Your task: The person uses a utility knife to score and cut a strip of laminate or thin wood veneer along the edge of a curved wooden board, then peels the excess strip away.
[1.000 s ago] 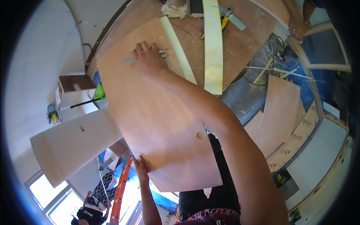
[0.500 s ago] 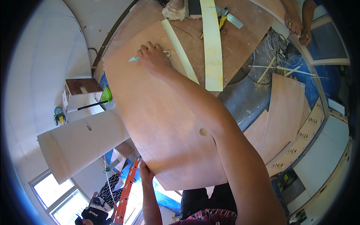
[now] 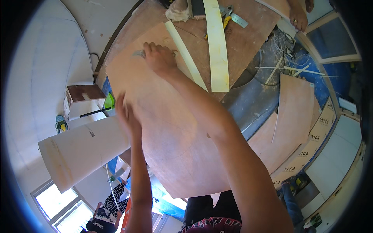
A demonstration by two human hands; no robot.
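Note:
A large, thin reddish-brown wood sheet (image 3: 175,155) lies in front of me. My right hand (image 3: 160,58) is closed near its far left part, around a slim grey tool (image 3: 138,53). The tool's tip sticks out to the left of the fingers, and its kind is hidden by the hand. At the sheet's left edge is my left hand (image 3: 129,116), somewhat blurred, its fingers stretched out with nothing seen in them. Beside my right hand, a narrow pale yellow strip (image 3: 186,56) lies along the sheet's right edge.
A wider pale strip (image 3: 218,50), yellow-handled pliers (image 3: 226,21) and a metal square (image 3: 239,21) lie on the brown board beyond. A big white roll (image 3: 85,147) stands out at left. Tangled cables (image 3: 285,40) and wood sheets (image 3: 294,108) lie right. Another person's hand (image 3: 298,18) rests far right.
My left hand has left the sheet's near left corner and moved up along its left edge. My right hand has stayed almost in place, with the tool showing less.

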